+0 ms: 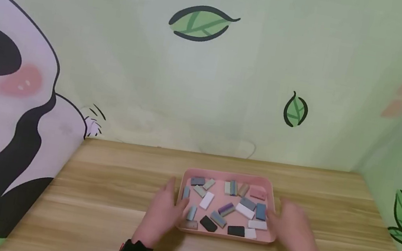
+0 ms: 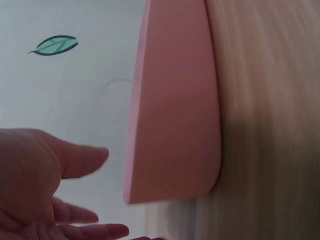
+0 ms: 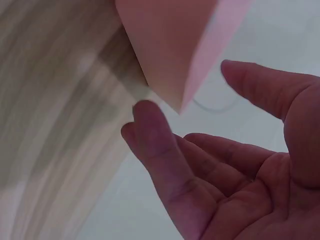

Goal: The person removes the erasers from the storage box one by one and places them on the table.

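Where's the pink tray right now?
In the head view, the pink tray sits on the wooden table, below and slightly right of frame centre, with the left hand at its left side and the right hand at its right.

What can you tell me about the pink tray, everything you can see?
The pink tray is a shallow rectangle with rounded corners, low walls and a smooth, plastic-looking surface. It sits flat on the wood-grain table, its long sides running left to right in the head view, and holds small rectangular blocks of several colours. The left hand and right hand flank its short ends; contact isn't clear.
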A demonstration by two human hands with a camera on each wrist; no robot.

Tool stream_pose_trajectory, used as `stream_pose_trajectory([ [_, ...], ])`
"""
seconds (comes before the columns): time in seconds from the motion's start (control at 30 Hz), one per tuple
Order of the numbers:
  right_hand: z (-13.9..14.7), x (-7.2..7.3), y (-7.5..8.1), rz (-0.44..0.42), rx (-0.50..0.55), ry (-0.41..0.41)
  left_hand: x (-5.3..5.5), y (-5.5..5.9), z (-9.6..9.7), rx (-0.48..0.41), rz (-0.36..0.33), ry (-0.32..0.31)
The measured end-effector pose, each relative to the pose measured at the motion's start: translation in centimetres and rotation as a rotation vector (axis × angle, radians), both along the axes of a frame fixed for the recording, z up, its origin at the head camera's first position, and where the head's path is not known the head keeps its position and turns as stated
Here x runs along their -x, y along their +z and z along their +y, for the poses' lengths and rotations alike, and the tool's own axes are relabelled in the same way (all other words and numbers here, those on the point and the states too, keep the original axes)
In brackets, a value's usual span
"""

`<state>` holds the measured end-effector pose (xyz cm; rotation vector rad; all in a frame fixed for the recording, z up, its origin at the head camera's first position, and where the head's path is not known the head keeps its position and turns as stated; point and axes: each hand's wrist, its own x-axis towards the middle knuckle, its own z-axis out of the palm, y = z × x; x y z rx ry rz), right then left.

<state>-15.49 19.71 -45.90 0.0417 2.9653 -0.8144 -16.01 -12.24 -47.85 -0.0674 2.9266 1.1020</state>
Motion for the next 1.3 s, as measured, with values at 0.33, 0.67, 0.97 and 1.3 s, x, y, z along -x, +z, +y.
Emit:
stream_pose_trajectory([
  [0.33, -1.0, 0.2, -0.7, -0.060, 0.040, -0.035, 0.2, -0.7, 1.3, -0.076, -0.026, 0.017],
  [0.67, -0.9, 0.3, -0.8, -0.035, 0.000, -0.041, 1.0, -0.8, 1.2, -0.078, -0.037, -0.037],
  [0.97, -0.6, 0.7, -0.6, -0.059, 0.006, -0.071, 2.5, -0.3, 1.4, -0.117, -0.100, -0.053],
  [1.3, -0.6, 1.2, -1.0, -0.074, -0.002, -0.085, 3.0, -0.1, 1.0, -0.197, -0.185, -0.019],
])
